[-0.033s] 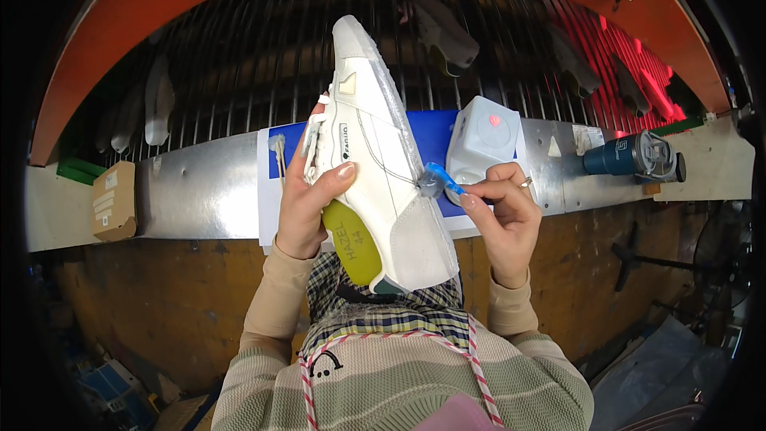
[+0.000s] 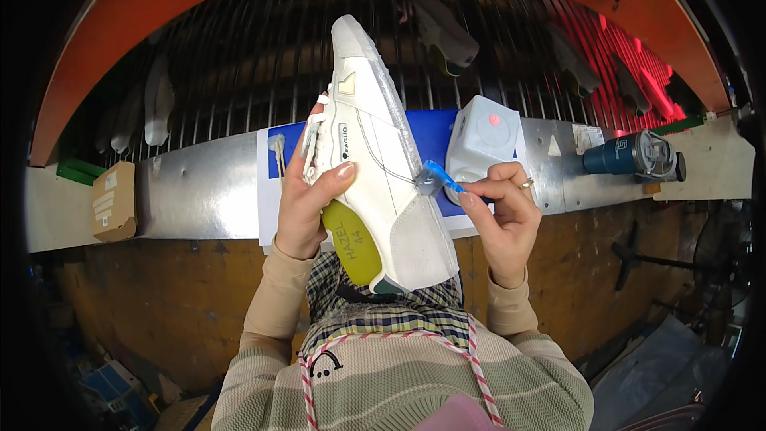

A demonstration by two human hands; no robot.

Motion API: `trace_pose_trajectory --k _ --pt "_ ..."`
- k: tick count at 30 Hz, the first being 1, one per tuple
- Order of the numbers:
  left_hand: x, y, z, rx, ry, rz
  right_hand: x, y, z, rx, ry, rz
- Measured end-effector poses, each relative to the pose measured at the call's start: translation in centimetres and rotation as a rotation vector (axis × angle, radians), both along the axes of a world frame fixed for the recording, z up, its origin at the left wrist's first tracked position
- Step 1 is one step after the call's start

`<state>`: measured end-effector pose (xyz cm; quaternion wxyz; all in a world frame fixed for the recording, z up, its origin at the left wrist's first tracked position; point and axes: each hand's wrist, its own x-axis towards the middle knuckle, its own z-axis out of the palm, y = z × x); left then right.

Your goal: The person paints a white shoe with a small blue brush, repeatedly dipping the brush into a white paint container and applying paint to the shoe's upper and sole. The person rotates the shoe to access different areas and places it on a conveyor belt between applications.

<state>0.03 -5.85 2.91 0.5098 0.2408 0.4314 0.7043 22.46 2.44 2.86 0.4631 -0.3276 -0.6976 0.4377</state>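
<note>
A white sneaker [image 2: 369,144] stands toe-up over the bench edge, its heel toward me and a yellow-green shoe last [image 2: 352,246] showing at its collar. My left hand [image 2: 307,199] is closed round the lace side, thumb pressed on the white upper; most of its fingers are hidden behind the shoe. At the right, my right hand [image 2: 504,219] pinches a small blue-handled brush [image 2: 440,175]. Its greyish bristles touch the sneaker's side, along the edge next to the grey heel part. A translucent, wet-looking strip runs up that edge.
Just beyond my right hand stands a whitish plastic container [image 2: 483,137] on a blue and white sheet [image 2: 431,129]. Brushes [image 2: 277,152] lie left of the sneaker. A cardboard box [image 2: 115,201] and a blue tumbler [image 2: 618,156] flank the metal bench [image 2: 203,183]. Shoes rest on rollers [image 2: 239,72] behind.
The brush tip has shifted very slightly left against the sneaker's side. Both hands keep their hold, and the shoe stays in place.
</note>
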Motion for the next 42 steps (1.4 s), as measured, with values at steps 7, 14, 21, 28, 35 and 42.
trace_pose_trajectory --k 7,14,21,28,35,42 --pt "0.2 -0.3 0.0 0.013 0.023 0.007 -1.8 1.4 -0.4 0.379 -0.034 -0.143" --pt "0.0 -0.9 0.0 -0.017 0.050 -0.014 -3.1 3.1 0.2 0.623 -0.082 -0.192" --pt "-0.7 -1.0 -0.1 0.008 0.035 0.005 -2.1 4.3 2.0 0.581 -0.104 0.015" --pt "-1.2 -1.0 0.0 0.021 0.028 0.029 -0.4 4.0 2.6 0.470 -0.131 0.149" --pt "-1.4 -1.1 0.1 -0.026 0.052 0.052 1.5 1.7 2.9 0.115 -0.119 0.143" --pt "-2.3 -1.0 -0.7 -0.049 -0.084 0.034 0.8 -1.2 1.9 0.043 -0.099 0.017"
